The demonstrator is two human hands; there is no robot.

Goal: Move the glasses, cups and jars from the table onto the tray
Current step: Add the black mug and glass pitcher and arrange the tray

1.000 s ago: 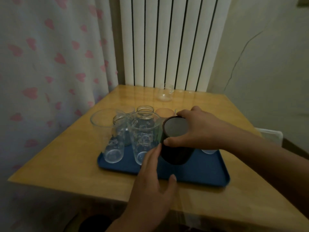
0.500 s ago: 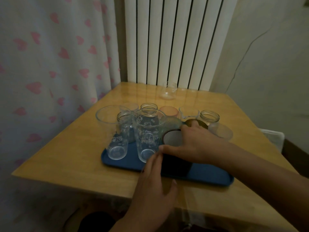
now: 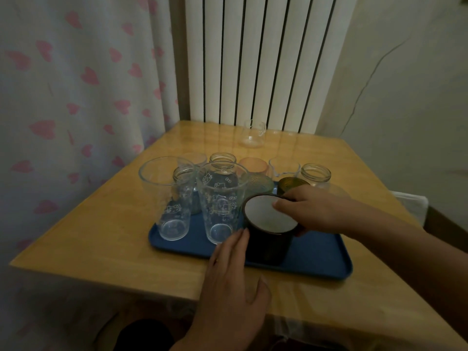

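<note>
A blue tray (image 3: 316, 259) sits near the tabletop's front edge. On it, a dark cup (image 3: 268, 234) stands at the tray's front middle, gripped at its rim by the right hand (image 3: 311, 211). The left hand (image 3: 233, 282), fingers straight, touches the cup's left side. Two tall glasses (image 3: 220, 201) fill the tray's left; its right front corner is bare. The right hand's fingers have slid back off the cup's mouth since half a second ago.

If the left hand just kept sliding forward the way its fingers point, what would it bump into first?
Probably the dark cup: the left hand points up along its left side, fingertips already at its wall. Slightly further left, the printed glass comes next. Depth is hard to judge.
</note>
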